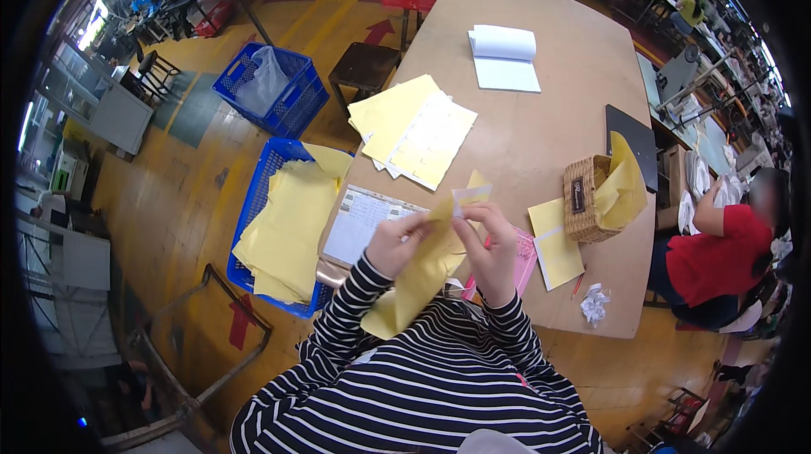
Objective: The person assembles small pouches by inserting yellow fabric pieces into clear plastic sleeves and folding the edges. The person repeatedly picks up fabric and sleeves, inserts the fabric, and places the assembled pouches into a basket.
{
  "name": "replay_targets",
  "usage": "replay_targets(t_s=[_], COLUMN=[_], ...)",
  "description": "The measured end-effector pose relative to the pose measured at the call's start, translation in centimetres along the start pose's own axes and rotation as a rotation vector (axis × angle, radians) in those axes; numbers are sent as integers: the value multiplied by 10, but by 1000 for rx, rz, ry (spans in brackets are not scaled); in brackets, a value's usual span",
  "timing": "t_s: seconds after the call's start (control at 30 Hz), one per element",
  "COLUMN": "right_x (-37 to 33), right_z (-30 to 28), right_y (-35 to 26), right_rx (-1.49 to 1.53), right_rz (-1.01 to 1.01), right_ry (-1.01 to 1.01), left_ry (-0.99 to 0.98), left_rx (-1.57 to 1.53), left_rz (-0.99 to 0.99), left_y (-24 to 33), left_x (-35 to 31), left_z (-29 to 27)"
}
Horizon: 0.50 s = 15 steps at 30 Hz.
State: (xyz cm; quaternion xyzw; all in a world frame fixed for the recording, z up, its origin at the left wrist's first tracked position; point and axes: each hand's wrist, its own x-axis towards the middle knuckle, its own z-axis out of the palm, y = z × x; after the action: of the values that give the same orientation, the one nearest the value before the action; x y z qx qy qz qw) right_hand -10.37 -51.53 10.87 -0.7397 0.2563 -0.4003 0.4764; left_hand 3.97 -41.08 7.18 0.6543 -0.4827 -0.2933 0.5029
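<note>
My left hand [394,243] pinches a thin yellow sheet [405,289] along its left side. On the other side, my right hand [492,247] has its fingers closed at the sheet's upper end, by a whitish strip [460,198]. The sheet hangs tilted in front of my chest, over the table's near edge; whether it is paper or cloth I cannot tell. Under and beside my left hand lies a printed white form [359,222]. A pink printed booklet [525,260] lies just right of my right hand, partly hidden by it.
Yellow and white sheets [414,133] lie fanned on the table [583,57]. Left stands a blue crate [256,192] of yellow sheets. Right are a wicker basket [581,222], another yellow sheet [553,243] and crumpled white paper [594,306]. A person in red [718,260] sits beyond the table.
</note>
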Motion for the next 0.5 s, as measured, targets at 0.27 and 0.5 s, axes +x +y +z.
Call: replay_targets(t_s=[0.27, 0.5], right_x=[1, -12], right_z=[-73, -134], right_y=[38, 59], right_rx=[610, 696], right_rz=[321, 311], right_ry=[406, 648], left_ry=[376, 397], left_rx=[-609, -598], left_rz=[-132, -141], left_y=[-41, -56], left_x=[9, 2], left_z=[-74, -105])
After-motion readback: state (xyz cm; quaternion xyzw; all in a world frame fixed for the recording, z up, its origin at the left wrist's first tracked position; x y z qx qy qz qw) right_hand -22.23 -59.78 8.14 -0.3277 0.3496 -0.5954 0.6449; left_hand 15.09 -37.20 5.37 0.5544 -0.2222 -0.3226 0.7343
